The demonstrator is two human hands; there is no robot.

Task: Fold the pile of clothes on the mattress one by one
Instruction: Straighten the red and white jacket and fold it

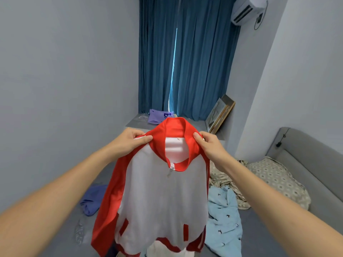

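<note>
Both arms reach forward and hold a red and white jacket point(163, 193) up in the air in front of the person, above the mattress point(259, 219). The left hand point(132, 140) pinches the red shoulder on one side of the collar, thumb on top of the cloth. The right hand point(207, 143) pinches the other shoulder the same way. Each grip is closed on the jacket fabric. The jacket hangs front toward the camera, zipped to just below the open collar, with red sleeves drooping at the sides and red pocket trims low on the white body.

The hanging jacket hides most of the mattress behind it. To its right, a light blue patterned garment point(225, 216) lies crumpled, touching a beige patterned blanket point(228, 180) further back. A matching pillow point(278, 180) rests against the grey headboard point(308, 154). To the left of the jacket lies a bunched purple garment point(92, 199), and nearer the camera something clear and crinkled, possibly a plastic bag point(79, 232).

Beyond, blue curtains point(185, 58) hang over a sill holding a purple bag point(159, 116); a framed picture point(220, 113) leans at the right. An air conditioner point(246, 10) sits high on the wall.
</note>
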